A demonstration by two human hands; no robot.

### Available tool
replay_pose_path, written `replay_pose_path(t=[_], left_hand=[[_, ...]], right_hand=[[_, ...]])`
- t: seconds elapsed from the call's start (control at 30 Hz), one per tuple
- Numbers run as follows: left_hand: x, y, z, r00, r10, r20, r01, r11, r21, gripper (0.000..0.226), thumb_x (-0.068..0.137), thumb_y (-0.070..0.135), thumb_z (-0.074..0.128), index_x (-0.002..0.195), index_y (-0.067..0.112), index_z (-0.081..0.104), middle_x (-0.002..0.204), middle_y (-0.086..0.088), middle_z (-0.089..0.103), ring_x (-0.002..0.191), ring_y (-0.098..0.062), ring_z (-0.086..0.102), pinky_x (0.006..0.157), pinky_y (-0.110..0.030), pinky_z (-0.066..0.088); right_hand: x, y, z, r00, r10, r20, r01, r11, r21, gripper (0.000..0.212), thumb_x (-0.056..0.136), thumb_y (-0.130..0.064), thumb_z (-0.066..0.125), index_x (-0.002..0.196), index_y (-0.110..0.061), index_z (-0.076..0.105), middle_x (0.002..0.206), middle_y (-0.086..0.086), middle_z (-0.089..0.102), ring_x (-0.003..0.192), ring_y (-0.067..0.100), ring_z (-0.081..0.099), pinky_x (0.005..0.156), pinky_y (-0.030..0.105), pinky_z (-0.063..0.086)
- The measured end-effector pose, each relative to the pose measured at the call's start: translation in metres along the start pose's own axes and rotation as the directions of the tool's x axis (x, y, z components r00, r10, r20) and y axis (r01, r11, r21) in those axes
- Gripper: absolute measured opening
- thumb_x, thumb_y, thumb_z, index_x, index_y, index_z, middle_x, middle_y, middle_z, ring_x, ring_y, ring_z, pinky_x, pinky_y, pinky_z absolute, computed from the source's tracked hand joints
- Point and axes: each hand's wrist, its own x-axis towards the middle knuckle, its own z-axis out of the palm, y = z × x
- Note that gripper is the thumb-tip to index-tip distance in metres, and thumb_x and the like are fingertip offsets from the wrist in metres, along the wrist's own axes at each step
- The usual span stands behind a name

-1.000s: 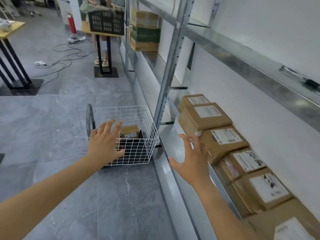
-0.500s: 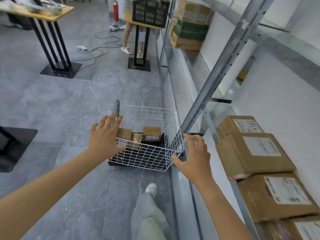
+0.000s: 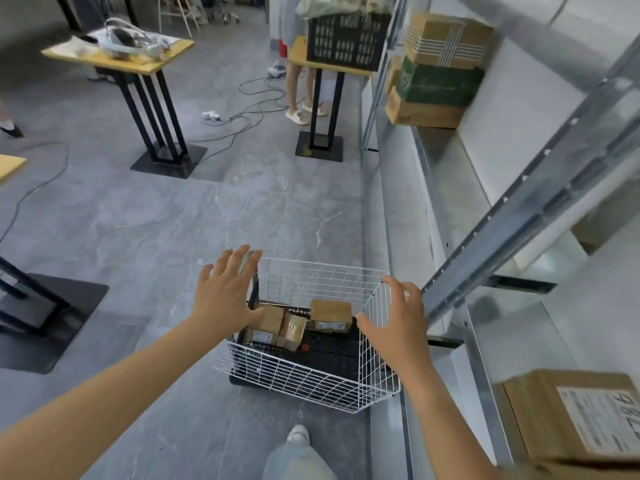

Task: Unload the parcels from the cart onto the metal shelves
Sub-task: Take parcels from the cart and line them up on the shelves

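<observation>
A white wire cart (image 3: 308, 386) stands on the grey floor beside the metal shelves (image 3: 519, 216). Three small brown parcels lie in it: one at the left (image 3: 268, 323), one tilted in the middle (image 3: 292, 330), one at the back right (image 3: 330, 315). My left hand (image 3: 227, 296) hovers over the cart's left rim with fingers spread, holding nothing. My right hand (image 3: 394, 323) hovers over the right rim, fingers spread and empty. A labelled parcel (image 3: 571, 417) sits on the shelf at the lower right.
Stacked boxes (image 3: 440, 71) sit further along the shelf. A person's legs (image 3: 298, 91) stand behind a pedestal table holding a black crate (image 3: 346, 39). Another pedestal table (image 3: 138, 64) and cables (image 3: 242, 116) occupy the floor ahead. My own leg and shoe (image 3: 298, 441) are below the cart.
My view has swung from the shelf toward the cart and closer to it. Both hands have moved from the shelf side to above the cart, staying empty.
</observation>
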Motion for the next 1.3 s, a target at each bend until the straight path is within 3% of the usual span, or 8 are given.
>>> replay_pose_path(t=[0.33, 0.5, 0.63, 0.93, 1.07, 1.3], left_hand=[[0.051, -0.003, 0.04, 0.989, -0.09, 0.119, 0.094, 0.995, -0.024, 0.102, 0.072, 0.061, 0.06, 0.15, 0.023, 0.007, 0.157, 0.001, 0.009, 0.143, -0.026, 0.016, 0.11, -0.043, 0.027], [0.07, -0.005, 0.071, 0.955, -0.165, 0.248, 0.226, 0.943, -0.244, 0.107, 0.069, 0.05, 0.071, 0.15, 0.023, 0.007, 0.154, -0.001, 0.014, 0.133, -0.028, 0.029, 0.098, -0.04, 0.041], [0.086, -0.005, 0.108, 0.932, -0.128, 0.34, 0.249, 0.906, -0.342, 0.106, 0.07, 0.043, 0.072, 0.151, 0.024, 0.005, 0.153, -0.001, 0.015, 0.134, -0.026, 0.028, 0.103, -0.038, 0.038], [0.122, -0.022, 0.201, 0.839, -0.067, 0.541, 0.304, 0.881, -0.363, 0.103, 0.071, 0.046, 0.069, 0.15, 0.023, 0.006, 0.154, 0.0, 0.014, 0.136, -0.023, 0.027, 0.109, -0.035, 0.035], [0.142, -0.026, 0.237, 0.843, -0.041, 0.536, 0.258, 0.905, -0.337, 0.101, 0.075, 0.049, 0.065, 0.151, 0.024, 0.004, 0.156, 0.003, 0.008, 0.14, -0.021, 0.019, 0.109, -0.035, 0.036], [0.181, -0.023, 0.317, 0.835, -0.057, 0.547, 0.199, 0.959, -0.203, 0.102, 0.076, 0.042, 0.067, 0.15, 0.023, 0.0, 0.157, -0.001, 0.005, 0.141, -0.025, 0.015, 0.11, -0.037, 0.033]], right_hand=[[0.072, 0.005, 0.036, 0.986, 0.021, 0.167, -0.025, 0.999, 0.025, 0.072, 0.082, -0.035, 0.071, 0.142, -0.021, 0.034, 0.144, 0.008, 0.027, 0.129, 0.026, 0.037, 0.106, 0.043, 0.038], [0.082, 0.012, 0.063, 0.97, 0.043, 0.241, -0.041, 0.999, -0.013, 0.071, 0.083, -0.036, 0.07, 0.142, -0.021, 0.034, 0.141, 0.008, 0.031, 0.128, 0.023, 0.037, 0.105, 0.035, 0.035], [0.09, 0.018, 0.092, 0.951, 0.087, 0.296, -0.088, 0.996, -0.011, 0.069, 0.082, -0.036, 0.069, 0.141, -0.023, 0.036, 0.141, 0.005, 0.032, 0.122, 0.019, 0.041, 0.104, 0.038, 0.039], [0.116, 0.022, 0.181, 0.88, 0.178, 0.44, -0.176, 0.983, -0.047, 0.07, 0.088, -0.048, 0.056, 0.145, -0.033, 0.019, 0.145, -0.004, 0.017, 0.128, 0.014, 0.033, 0.108, 0.033, 0.035], [0.139, 0.026, 0.223, 0.862, 0.185, 0.472, -0.166, 0.983, -0.081, 0.071, 0.088, -0.051, 0.053, 0.146, -0.035, 0.015, 0.146, -0.005, 0.014, 0.131, 0.013, 0.03, 0.108, 0.031, 0.033], [0.194, 0.06, 0.298, 0.836, 0.184, 0.516, -0.138, 0.982, -0.127, 0.074, 0.085, -0.048, 0.06, 0.146, -0.032, 0.021, 0.149, 0.001, 0.019, 0.133, 0.024, 0.03, 0.105, 0.039, 0.037]])
